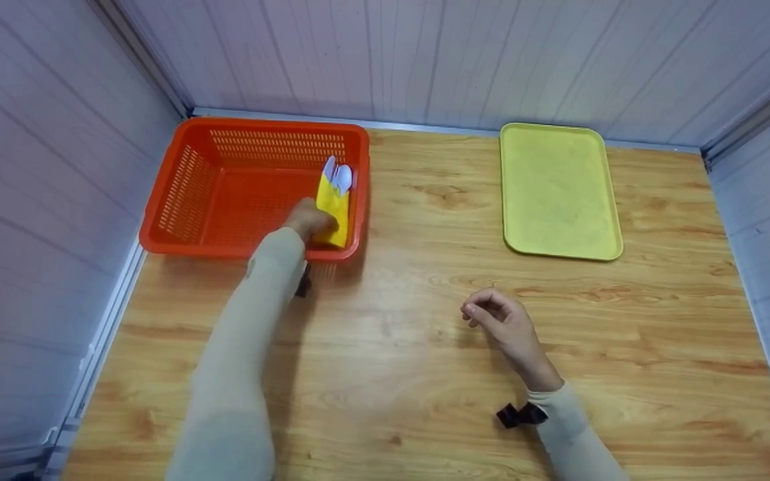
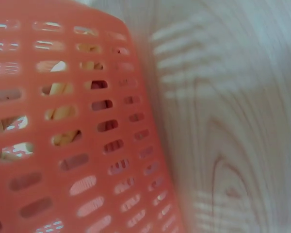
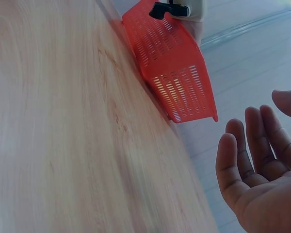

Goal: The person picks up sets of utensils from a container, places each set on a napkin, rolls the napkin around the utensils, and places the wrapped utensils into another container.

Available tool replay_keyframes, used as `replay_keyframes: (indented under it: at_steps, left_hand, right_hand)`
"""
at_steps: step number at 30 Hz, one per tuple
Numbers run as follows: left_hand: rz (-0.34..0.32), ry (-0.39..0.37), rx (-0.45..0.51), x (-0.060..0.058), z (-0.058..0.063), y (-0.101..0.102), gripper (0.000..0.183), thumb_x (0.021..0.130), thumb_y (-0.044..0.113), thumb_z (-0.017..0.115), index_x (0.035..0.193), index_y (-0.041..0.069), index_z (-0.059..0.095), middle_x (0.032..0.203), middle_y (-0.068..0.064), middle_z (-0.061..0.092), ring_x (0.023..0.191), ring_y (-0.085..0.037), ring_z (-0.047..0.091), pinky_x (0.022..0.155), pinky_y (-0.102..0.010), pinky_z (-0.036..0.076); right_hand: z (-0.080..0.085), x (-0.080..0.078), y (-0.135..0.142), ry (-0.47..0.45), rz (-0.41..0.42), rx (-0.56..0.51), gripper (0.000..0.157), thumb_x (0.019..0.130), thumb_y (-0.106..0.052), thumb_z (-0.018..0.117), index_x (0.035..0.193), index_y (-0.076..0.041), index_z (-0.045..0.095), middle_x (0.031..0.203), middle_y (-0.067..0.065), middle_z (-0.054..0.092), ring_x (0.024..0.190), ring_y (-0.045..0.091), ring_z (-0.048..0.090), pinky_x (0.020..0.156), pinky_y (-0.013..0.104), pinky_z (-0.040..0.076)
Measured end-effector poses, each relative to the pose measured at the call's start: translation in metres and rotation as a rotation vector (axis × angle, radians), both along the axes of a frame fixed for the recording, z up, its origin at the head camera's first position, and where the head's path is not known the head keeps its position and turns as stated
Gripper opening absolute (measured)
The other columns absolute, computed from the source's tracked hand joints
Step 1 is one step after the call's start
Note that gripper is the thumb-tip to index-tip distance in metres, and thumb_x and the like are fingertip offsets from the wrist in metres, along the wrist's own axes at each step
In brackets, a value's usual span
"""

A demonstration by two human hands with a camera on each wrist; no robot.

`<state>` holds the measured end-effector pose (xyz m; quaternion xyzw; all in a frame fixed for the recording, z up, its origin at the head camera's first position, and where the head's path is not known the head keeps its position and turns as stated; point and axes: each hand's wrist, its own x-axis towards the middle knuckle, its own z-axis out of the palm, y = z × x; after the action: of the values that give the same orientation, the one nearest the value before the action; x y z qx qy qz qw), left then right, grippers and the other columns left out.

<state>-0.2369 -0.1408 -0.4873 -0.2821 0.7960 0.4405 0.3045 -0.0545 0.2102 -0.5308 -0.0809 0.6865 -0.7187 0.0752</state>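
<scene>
Inside the orange-red basket (image 1: 261, 127), my left hand (image 1: 309, 219) grips the lower part of a yellow cutlery pouch (image 1: 333, 207). Pale plastic cutlery pokes out of its top, including a spoon (image 1: 342, 178). The pouch lies along the basket's right side, and some of the left fingers are hidden behind it. In the left wrist view, the basket's slotted wall (image 2: 82, 145) covers most of the hand. Over the table, my right hand (image 1: 502, 324) holds nothing; its fingers are loosely curled. The right wrist view shows that hand (image 3: 262, 170) with fingers apart.
A yellow tray (image 1: 562, 194) lies flat at the back right of the wooden table (image 1: 392, 374). Pale panel walls stand behind (image 1: 412, 60) and at both sides. The basket sits at the back left, close to the walls.
</scene>
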Motion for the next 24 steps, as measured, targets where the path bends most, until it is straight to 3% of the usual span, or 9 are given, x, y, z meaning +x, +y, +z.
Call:
replay_keyframes:
  at_steps: [7, 12, 16, 20, 24]
  left_hand:
    - [-0.030, 0.020, -0.018, 0.001, -0.001, 0.000, 0.069, 0.083, 0.017, 0.080, 0.137, 0.016, 0.038, 0.122, -0.006, 0.050, 0.109, -0.027, 0.052, 0.093, -0.040, 0.052]
    - [-0.085, 0.053, -0.077, 0.005, -0.002, -0.001, 0.068, 0.084, 0.019, 0.079, 0.138, 0.015, 0.039, 0.122, -0.006, 0.051, 0.111, -0.027, 0.050, 0.099, -0.041, 0.047]
    - [-0.129, 0.134, -0.175, 0.006, -0.005, 0.002, 0.076, 0.082, 0.019, 0.079, 0.141, 0.010, 0.032, 0.125, -0.012, 0.046, 0.114, -0.032, 0.046, 0.102, -0.047, 0.044]
    - [-0.201, 0.258, -0.361, 0.004, -0.010, 0.011, 0.082, 0.079, 0.016, 0.081, 0.141, 0.007, 0.028, 0.127, -0.020, 0.036, 0.116, -0.037, 0.039, 0.104, -0.054, 0.041]
    - [-0.279, 0.267, -0.429, 0.003, -0.011, 0.014, 0.075, 0.082, 0.018, 0.079, 0.139, 0.003, 0.033, 0.124, -0.021, 0.036, 0.114, -0.037, 0.039, 0.102, -0.053, 0.042]
  right_hand:
    - [0.001, 0.000, 0.000, 0.003, -0.011, 0.000, 0.016, 0.096, -0.005, 0.066, 0.101, 0.010, 0.064, 0.095, 0.024, 0.064, 0.087, 0.025, 0.065, 0.077, 0.040, 0.056]
    - [-0.001, 0.000, 0.001, 0.003, -0.006, -0.012, 0.017, 0.096, -0.004, 0.065, 0.101, 0.012, 0.063, 0.095, 0.025, 0.063, 0.087, 0.024, 0.065, 0.077, 0.040, 0.055]
    - [-0.002, 0.001, 0.001, 0.004, -0.001, -0.009, 0.017, 0.097, -0.005, 0.065, 0.102, 0.011, 0.063, 0.095, 0.025, 0.063, 0.087, 0.025, 0.064, 0.078, 0.041, 0.055]
    - [-0.002, 0.001, 0.001, -0.002, -0.003, -0.011, 0.016, 0.097, -0.005, 0.065, 0.102, 0.010, 0.064, 0.096, 0.025, 0.063, 0.088, 0.025, 0.064, 0.079, 0.041, 0.054]
    - [-0.002, 0.001, 0.001, -0.005, -0.005, -0.013, 0.015, 0.096, -0.004, 0.065, 0.102, 0.009, 0.064, 0.096, 0.025, 0.063, 0.088, 0.027, 0.063, 0.079, 0.041, 0.055]
